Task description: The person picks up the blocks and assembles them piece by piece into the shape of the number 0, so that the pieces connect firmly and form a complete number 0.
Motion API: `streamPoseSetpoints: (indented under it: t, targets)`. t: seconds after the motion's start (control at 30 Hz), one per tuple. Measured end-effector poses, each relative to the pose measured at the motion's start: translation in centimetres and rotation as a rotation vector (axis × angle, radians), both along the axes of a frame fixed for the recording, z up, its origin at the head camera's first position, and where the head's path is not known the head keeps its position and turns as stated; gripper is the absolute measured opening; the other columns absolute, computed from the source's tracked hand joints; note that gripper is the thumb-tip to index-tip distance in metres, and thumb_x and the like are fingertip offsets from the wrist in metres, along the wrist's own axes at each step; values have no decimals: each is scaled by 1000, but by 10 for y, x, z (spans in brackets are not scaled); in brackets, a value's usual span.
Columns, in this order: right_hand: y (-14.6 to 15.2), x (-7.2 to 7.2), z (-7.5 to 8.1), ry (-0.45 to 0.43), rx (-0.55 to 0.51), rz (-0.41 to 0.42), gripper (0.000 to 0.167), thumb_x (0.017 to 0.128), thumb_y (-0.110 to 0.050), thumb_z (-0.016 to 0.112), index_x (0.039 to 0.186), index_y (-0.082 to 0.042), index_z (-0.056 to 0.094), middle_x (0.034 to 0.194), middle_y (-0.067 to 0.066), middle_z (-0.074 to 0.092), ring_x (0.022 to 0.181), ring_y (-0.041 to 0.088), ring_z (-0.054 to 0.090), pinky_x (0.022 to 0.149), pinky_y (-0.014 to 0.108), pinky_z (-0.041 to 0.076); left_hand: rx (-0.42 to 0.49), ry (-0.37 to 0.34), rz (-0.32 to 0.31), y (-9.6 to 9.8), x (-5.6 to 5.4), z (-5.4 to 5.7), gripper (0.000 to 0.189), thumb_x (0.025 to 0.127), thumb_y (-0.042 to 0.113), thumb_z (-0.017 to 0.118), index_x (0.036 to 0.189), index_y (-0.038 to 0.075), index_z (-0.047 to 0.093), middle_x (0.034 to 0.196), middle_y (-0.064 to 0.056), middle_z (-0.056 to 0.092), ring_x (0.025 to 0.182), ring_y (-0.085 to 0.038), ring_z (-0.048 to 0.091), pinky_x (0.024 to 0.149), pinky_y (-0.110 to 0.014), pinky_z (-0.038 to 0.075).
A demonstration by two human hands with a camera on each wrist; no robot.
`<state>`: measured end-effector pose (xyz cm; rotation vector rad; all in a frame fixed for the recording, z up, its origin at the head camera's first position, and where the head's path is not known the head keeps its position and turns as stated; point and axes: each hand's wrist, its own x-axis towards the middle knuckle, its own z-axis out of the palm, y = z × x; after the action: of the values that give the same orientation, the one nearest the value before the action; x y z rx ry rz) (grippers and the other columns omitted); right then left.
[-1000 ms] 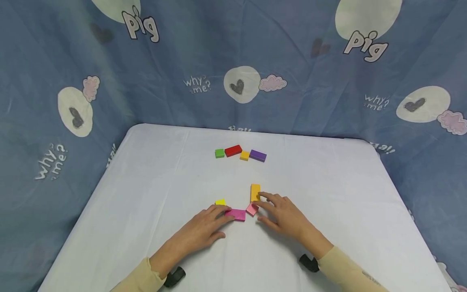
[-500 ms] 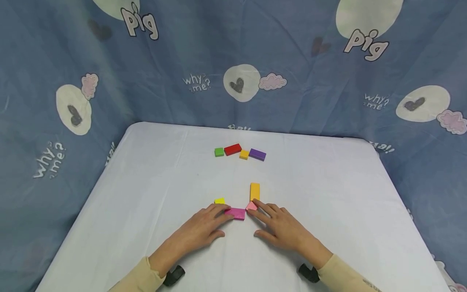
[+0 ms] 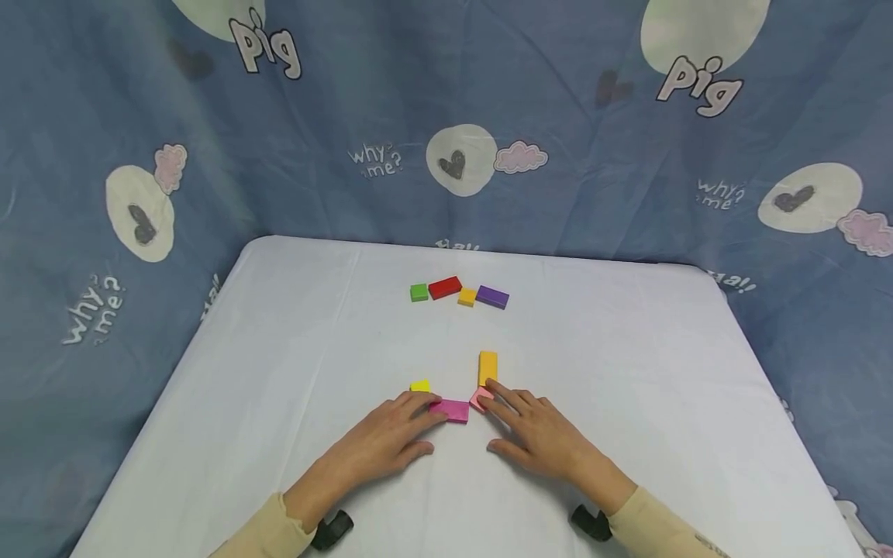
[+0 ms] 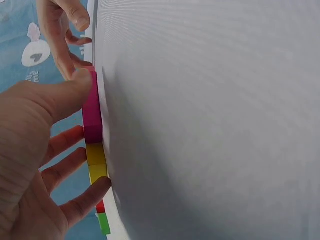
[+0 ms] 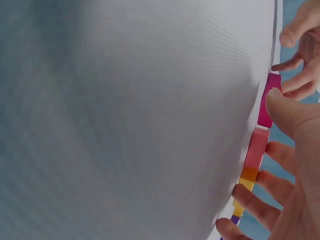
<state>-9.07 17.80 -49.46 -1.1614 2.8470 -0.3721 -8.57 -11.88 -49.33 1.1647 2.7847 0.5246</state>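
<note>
My left hand (image 3: 382,440) lies palm down with its fingers loosely extended, their tips touching the magenta block (image 3: 455,411). Just beyond those fingers is a small yellow block (image 3: 420,385), partly covered by them. My right hand (image 3: 544,435), fingers spread, touches the small pink block (image 3: 478,397) with its fingertips. That pink block stands at an angle by the right end of the magenta one. A longer orange-yellow block (image 3: 487,367) reaches away from it, close to the right index fingertip. Both thumbs are apart from the blocks in the head view.
Farther back on the white table (image 3: 335,325) runs a bent row: a green block (image 3: 418,292), a red block (image 3: 445,287), a small orange block (image 3: 467,297) and a purple block (image 3: 492,297). A blue printed curtain (image 3: 572,170) hangs behind the table.
My right hand has shifted toward me and left, from beside the orange-yellow block onto the pink block, which has moved slightly left and turned. The left hand stays almost still.
</note>
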Motion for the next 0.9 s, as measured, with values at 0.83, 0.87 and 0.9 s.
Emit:
streamPoseSetpoints:
  t: [0.83, 0.87, 0.9]
  targets:
    - [3, -4, -1, -35, -25, -8, 64, 95, -47, 60, 150, -23, 40, 157, 2, 30, 129, 23, 44, 91, 45, 47, 238, -79, 250, 0, -110, 5, 46, 95, 25, 66, 138, 10, 56, 141, -7, 48, 129, -24, 46, 104, -44, 40]
    - [2, -4, -1, -35, -27, -6, 64, 95, -47, 60, 150, -23, 40, 157, 2, 30, 129, 23, 44, 91, 46, 47, 225, -89, 254, 2, -114, 4, 47, 95, 25, 65, 139, 10, 56, 141, -8, 47, 129, -24, 46, 104, -45, 39]
    - [2, -4, -1, -35, -28, -5, 63, 95, -47, 60, 150, -23, 40, 157, 3, 30, 129, 23, 44, 91, 46, 47, 212, -98, 258, 4, -117, 3, 48, 95, 26, 65, 139, 10, 55, 142, -9, 46, 129, -25, 45, 105, -45, 39]
